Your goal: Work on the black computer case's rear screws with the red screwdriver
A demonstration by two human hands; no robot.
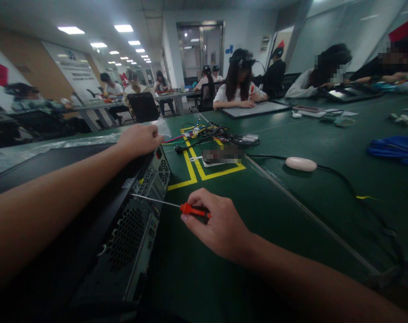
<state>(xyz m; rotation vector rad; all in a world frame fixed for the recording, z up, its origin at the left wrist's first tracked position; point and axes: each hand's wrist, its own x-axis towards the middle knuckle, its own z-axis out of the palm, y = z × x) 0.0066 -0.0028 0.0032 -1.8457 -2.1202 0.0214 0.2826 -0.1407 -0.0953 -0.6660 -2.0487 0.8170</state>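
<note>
A black computer case point(65, 163) lies at the left with its metal rear panel point(125, 237) facing right. In my right hand point(222, 224) is a screwdriver point(193, 210) with a red and black handle, gripped between thumb and fingers. Its long thin shaft points left, and the tip meets the rear panel near the top edge. My left arm reaches across the case. At the far rear corner rests my left hand point(139, 140), its fingers curled in; whatever they may hold is hidden.
Beyond the case, a tangle of cables point(213, 132) lies on the green table point(257, 202) near yellow tape marks point(217, 175). A black cord with a pale oval switch point(300, 164) runs right. Blue cloth point(395, 150) lies at the right. Across the table, a person point(240, 85) works at a flat panel.
</note>
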